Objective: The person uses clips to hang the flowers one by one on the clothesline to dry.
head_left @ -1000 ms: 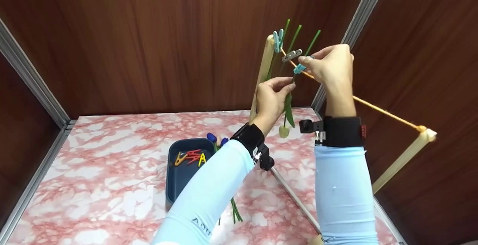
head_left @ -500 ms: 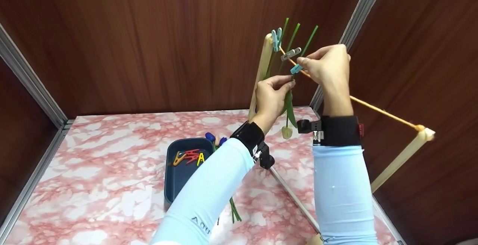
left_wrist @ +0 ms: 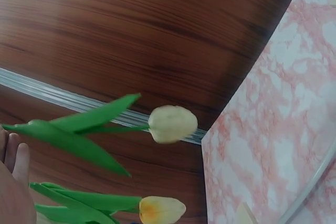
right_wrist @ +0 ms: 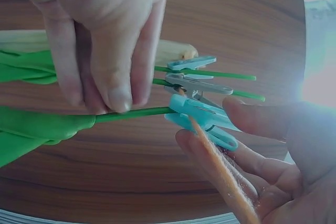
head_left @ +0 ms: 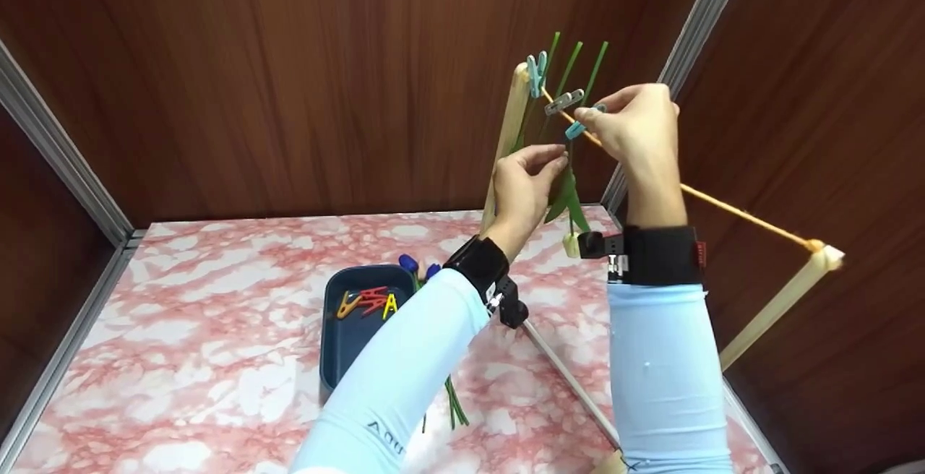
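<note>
Tulip [head_left: 571, 245] swung rightward; right grip [head_left: 639, 123] pinches peg [right_wrist: 199, 114] near 2 others [head_left: 564, 102]; left grip [head_left: 522, 183] unclear.

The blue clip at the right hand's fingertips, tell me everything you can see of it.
The blue clip looks like plastic: two arms with a thin wire spring partly showing. It slants, its nose pointing down and left in the head view. The right hand grips the handle end between thumb and fingers. A green stem enters its nose, and the orange rope appears to pass between its arms. How tightly it bites is unclear.
</note>
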Demonstrator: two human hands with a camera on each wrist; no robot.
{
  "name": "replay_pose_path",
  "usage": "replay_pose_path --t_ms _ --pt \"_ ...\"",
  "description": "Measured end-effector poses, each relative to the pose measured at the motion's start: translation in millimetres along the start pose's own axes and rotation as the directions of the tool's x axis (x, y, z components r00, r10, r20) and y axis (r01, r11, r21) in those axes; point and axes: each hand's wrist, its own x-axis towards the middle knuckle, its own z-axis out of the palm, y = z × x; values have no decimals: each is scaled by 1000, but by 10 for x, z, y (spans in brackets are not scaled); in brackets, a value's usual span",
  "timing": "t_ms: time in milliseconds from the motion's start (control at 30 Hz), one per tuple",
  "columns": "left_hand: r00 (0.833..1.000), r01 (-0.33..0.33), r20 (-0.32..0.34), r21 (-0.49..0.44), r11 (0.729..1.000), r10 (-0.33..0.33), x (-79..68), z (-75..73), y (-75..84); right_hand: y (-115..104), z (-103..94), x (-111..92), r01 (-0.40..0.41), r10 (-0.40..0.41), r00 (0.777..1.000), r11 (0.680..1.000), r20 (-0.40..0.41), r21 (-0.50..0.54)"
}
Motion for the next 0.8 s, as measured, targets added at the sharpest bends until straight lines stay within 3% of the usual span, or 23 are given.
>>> replay_pose_path --t_ms 200,400,633,800 --pt "999 -35 -34 -9 999 34 -21 -224 -59 -30 12 21 1 -1 1000 1000 30 -2" --pt "994 -71 -78 61 996 76 -25 -540 -130 -26 12 58 18 -18 999 1000 43 16" --pt "987 -90 -124 112 990 104 35 -948 -130 -38 16 98 28 -28 999 1000 30 -3" --pt "983 -119 -116 181 976 141 33 -1192 -128 -24 19 102 66 -66 998 998 -18 13"
